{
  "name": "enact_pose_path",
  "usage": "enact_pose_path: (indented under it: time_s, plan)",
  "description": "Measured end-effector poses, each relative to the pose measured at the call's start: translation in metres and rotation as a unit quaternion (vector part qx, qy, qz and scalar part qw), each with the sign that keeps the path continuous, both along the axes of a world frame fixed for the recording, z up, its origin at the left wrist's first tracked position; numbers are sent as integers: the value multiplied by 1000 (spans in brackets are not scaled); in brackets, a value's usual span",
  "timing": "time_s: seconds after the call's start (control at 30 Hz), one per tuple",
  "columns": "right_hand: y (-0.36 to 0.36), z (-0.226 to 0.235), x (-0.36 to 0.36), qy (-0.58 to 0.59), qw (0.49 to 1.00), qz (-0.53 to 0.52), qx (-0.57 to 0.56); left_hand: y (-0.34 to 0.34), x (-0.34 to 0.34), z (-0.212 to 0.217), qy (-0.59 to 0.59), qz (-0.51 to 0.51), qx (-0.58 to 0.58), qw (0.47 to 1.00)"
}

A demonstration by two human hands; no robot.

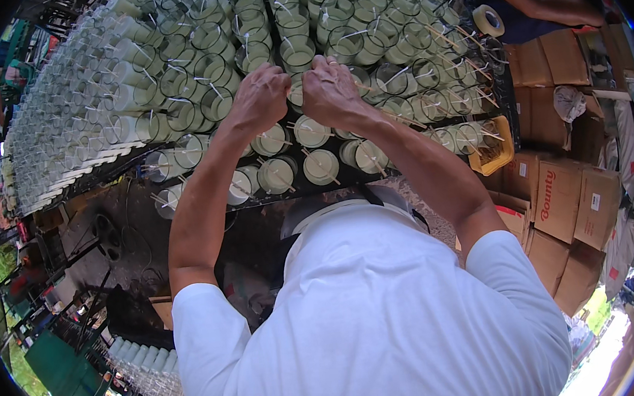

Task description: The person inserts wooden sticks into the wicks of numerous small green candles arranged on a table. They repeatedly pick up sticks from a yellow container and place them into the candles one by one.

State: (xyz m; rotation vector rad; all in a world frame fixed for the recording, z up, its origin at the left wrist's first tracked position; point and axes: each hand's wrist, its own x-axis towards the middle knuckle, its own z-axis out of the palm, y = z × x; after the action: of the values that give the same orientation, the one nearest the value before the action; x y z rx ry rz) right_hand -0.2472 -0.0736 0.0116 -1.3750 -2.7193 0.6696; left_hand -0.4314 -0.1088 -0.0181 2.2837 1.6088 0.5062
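My left hand (259,97) and my right hand (330,91) sit close together over one glass jar (297,88) in the middle of a dark table packed with many glass jars of pale wax (310,132). Each jar has a thin wooden stick (324,173) laid across its rim. Both hands have their fingers pinched at the top of that jar; what they pinch is hidden by the fingers. My white-shirted torso fills the lower middle of the view.
Several brown cardboard boxes (558,199) are stacked at the right. A yellow tray (504,160) sits at the table's right edge. Another person's arm (541,5) reaches in at top right, near a roll of tape (488,20). Empty glasses (147,364) stand at lower left.
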Motion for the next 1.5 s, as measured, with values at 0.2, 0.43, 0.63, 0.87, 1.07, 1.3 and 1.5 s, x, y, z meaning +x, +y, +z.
enact_pose_path:
  time_s: [0.2, 0.43, 0.63, 0.87, 1.07, 1.3, 1.5]
  plan:
    - [0, -20, -8, 49, 997, -57, -5, 12, 10, 13, 25, -29, -11, 999]
    - [-5, -24, 6, 78, 992, -27, 90, 16, 4, 2, -11, -26, 12, 1000]
    - [-14, -12, 28, 4, 987, 37, 159, 19, 9, 0, 12, -33, 0, 999]
    - [-12, -26, 20, 15, 985, 25, 168, 18, 20, 4, 17, -40, -56, 997]
    - [-12, -22, 20, 8, 988, 18, 155, 18, 16, -2, -46, -13, -18, 999]
    - [-7, -8, 22, 58, 983, 1, 173, 17, -7, 16, -21, 50, 37, 998]
    - [14, -11, 17, 77, 988, 96, 92, 17, 2, 11, 13, 88, 32, 996]
